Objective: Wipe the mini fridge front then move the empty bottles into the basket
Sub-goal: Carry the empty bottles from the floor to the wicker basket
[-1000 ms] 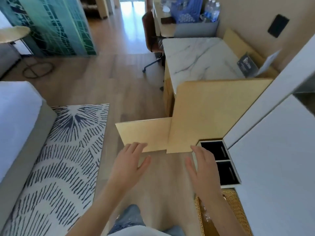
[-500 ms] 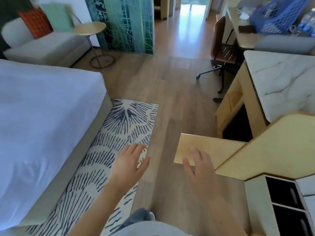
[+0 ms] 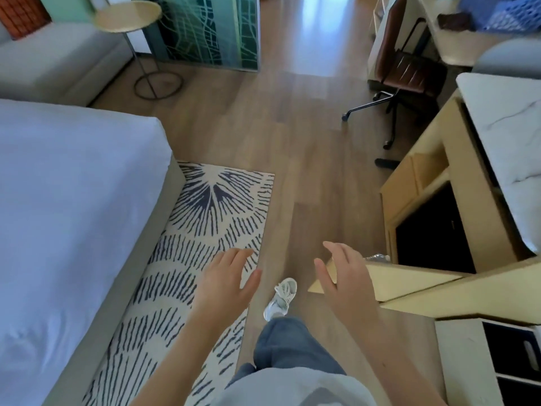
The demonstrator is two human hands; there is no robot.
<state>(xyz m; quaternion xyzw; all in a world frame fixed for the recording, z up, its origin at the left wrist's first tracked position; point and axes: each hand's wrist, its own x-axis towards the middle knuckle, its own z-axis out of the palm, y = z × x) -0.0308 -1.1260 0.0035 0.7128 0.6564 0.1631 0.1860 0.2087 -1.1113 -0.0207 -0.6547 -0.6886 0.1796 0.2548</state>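
Note:
Both hands hover above the wooden floor, fingers spread and holding nothing. My left hand (image 3: 225,279) is over the edge of the patterned rug. My right hand (image 3: 342,276) is in front of the tip of an open wooden cabinet door (image 3: 409,279). A black front, likely the mini fridge (image 3: 430,232), sits inside the wooden cabinet at the right, an arm's length past my right hand. Part of a clear plastic bottle (image 3: 377,257) shows at the cabinet's foot, just behind the door. A blue basket (image 3: 503,13) stands on the far desk, top right.
A bed (image 3: 73,215) fills the left side, with a patterned rug (image 3: 205,230) beside it. A marble-topped counter (image 3: 509,136) is at the right, with a white unit with dark compartments (image 3: 474,364) below it. A brown swivel chair (image 3: 407,65) and a round side table (image 3: 128,13) stand farther off.
The view has swung left and away from the cabinet, which now lies at the right. Both hands stay open and empty. A white shoe has stepped forward into view.

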